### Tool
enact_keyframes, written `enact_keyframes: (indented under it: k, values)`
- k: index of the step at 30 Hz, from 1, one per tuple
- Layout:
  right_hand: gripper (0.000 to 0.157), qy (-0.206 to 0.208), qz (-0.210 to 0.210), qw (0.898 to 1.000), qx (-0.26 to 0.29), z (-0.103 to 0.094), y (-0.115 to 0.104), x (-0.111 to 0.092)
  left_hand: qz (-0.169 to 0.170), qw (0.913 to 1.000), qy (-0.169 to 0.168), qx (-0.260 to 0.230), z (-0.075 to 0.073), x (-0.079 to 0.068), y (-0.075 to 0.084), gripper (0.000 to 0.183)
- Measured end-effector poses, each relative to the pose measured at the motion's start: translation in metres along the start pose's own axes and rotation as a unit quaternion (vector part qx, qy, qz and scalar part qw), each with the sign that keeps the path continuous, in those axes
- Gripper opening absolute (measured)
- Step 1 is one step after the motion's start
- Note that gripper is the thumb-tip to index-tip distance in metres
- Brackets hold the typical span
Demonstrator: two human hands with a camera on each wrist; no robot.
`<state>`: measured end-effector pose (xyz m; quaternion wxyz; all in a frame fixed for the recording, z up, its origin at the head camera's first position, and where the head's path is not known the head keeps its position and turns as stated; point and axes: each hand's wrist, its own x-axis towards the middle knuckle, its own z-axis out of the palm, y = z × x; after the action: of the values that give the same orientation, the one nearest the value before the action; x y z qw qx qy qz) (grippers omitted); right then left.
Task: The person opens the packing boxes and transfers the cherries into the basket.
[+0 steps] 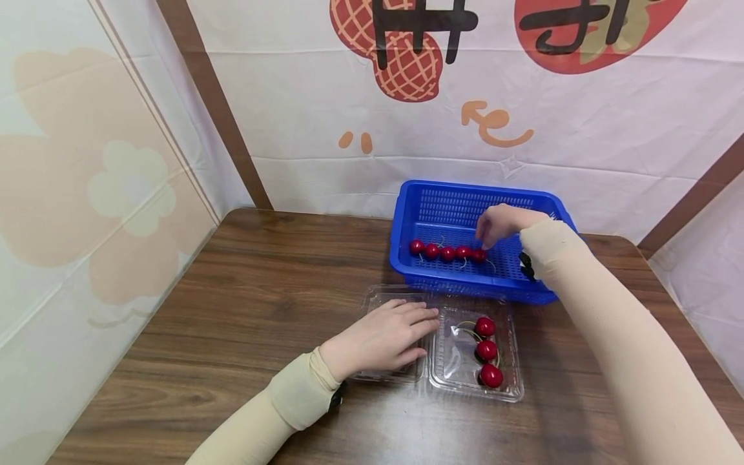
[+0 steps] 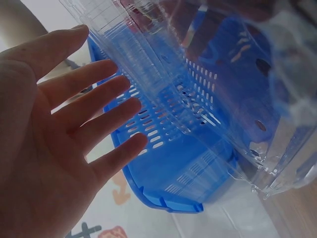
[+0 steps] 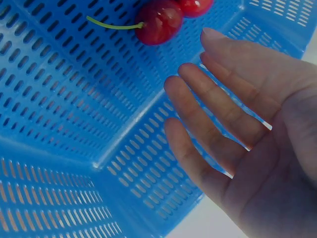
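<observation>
Inside the blue basket (image 1: pixel 482 284), my right hand (image 1: pixel 496 223) reaches down, its fingertips close to the last cherry (image 1: pixel 478 256) at the right end of a row of several. In the right wrist view the fingers are loosely extended and hold nothing, near a dark red cherry (image 3: pixel 158 22) with a green stem. My left hand (image 1: pixel 380 336) lies spread over the left half of a clear plastic clamshell box (image 1: pixel 453 384); its fingers are straight in the left wrist view. Three cherries (image 1: pixel 486 351) with stems line the right side of the box's other half.
Everything stands on a brown wooden table (image 1: pixel 232 323). The basket is at the table's back, just behind the clamshell box. Behind the table hangs a white printed cloth (image 1: pixel 308 129), with another cloth panel (image 1: pixel 75 194) on the left.
</observation>
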<state>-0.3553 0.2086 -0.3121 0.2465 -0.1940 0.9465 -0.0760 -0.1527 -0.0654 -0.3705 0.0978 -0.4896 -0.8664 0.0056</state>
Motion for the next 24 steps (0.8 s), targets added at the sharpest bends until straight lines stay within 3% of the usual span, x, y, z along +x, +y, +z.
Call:
enact_keyframes:
  k: [17,24]
  values:
    - [0.02,0.039,-0.015,0.999,-0.036,-0.01,-0.007,-0.023,-0.004,1.0,-0.004,0.0,0.001,0.001,0.0,0.049]
    - [0.016,0.064,-0.039,0.996,-0.043,-0.012,-0.012,-0.036,-0.001,1.0,0.003,0.0,0.001,0.001,0.0,0.049]
